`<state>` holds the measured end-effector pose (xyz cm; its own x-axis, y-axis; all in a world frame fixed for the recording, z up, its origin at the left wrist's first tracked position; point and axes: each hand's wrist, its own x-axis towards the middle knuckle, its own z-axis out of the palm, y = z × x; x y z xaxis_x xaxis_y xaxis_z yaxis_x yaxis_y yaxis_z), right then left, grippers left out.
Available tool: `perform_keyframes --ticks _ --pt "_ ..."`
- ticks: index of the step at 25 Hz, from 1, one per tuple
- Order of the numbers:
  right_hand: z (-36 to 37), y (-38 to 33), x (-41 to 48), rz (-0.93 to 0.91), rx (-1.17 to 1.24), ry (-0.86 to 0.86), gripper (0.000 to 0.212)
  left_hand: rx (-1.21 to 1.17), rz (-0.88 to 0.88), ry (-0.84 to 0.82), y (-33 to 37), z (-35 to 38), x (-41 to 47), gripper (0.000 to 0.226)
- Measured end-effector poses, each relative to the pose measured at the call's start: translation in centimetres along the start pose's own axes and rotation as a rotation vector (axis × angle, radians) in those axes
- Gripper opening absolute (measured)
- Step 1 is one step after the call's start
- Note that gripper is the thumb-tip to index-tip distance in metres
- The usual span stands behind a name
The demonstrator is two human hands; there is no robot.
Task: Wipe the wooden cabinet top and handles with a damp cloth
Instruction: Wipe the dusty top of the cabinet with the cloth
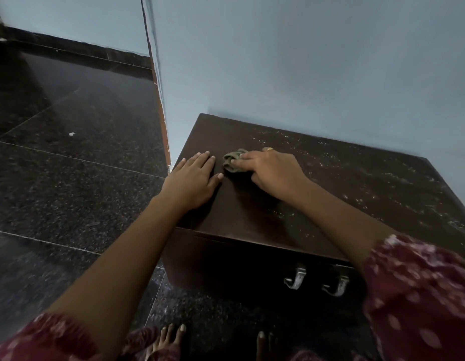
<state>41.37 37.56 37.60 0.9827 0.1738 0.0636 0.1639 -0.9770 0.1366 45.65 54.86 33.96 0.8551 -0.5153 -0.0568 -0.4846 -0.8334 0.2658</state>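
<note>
Surface: your dark wooden cabinet top (252, 209), pale specks across its right and rear parts.
On it: your left hand (193, 178) flat; your right hand (271, 173) pressing the bunched cloth (232, 161).

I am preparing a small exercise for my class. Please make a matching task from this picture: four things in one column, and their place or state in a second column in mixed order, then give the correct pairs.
Column 1
1. crumpled olive-green cloth
2. left hand
3. two curved silver metal handles
4. white specks of dust

Column 2
A. on the front of the dark brown wooden cabinet, below its top
B. flat on the cabinet top, holding nothing
C. scattered over the right part of the top
D. gripped under the right hand

Pairs: 1-D, 2-B, 3-A, 4-C
</note>
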Motion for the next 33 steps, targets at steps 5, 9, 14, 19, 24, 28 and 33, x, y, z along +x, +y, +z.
perform_keyframes --ticks 5,9,14,19,24,28,33 --pt "1.6 2.8 8.2 0.139 -0.034 -0.043 0.045 0.012 0.011 0.081 -0.1 0.4 0.5 0.057" --pt "1.9 4.5 11.1 0.180 -0.073 -0.042 0.041 0.002 0.014 0.085 -0.3 0.9 1.1 0.058" --pt "1.8 4.1 10.2 0.234 -0.097 -0.072 0.034 0.028 0.021 0.077 -0.3 0.8 1.0 0.058" --pt "1.0 1.6 5.2 0.234 -0.104 -0.054 0.032 0.039 -0.009 0.037 0.3 0.2 0.6 0.057" --pt "-0.2 -1.6 -1.2 0.189 0.012 -0.068 0.041 0.047 0.014 0.016 1.0 -0.1 0.4 0.056" --pt "-0.9 -2.7 -6.1 0.084 0.029 -0.082 0.051 0.051 0.033 0.030 1.9 -0.3 -0.2 0.054" --pt "-0.5 -2.5 -10.9 -0.120 -0.003 -0.056 0.056 0.033 0.079 -0.003 3.8 0.1 -0.8 0.051"
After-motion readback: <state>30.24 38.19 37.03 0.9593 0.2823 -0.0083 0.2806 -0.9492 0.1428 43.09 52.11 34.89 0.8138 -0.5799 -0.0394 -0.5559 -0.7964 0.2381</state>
